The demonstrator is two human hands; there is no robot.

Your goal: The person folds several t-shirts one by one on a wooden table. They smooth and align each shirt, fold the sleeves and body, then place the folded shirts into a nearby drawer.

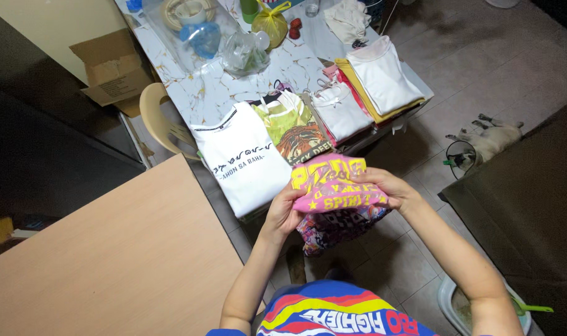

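Both hands, left hand (pixel 284 214) and right hand (pixel 389 186), have fingers closed on a folded pink cotton shirt with yellow lettering (pixel 336 183), held off the counter's (pixel 215 93) near edge.

left hand (pixel 283 214) fingers: behind pink shirt (pixel 333 183) | litter tray (pixel 457 305): cut by edge

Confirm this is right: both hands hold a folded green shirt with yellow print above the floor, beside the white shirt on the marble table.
Not quite: the head view shows the folded shirt held by the left hand and right hand is pink, not green. The rest stands.
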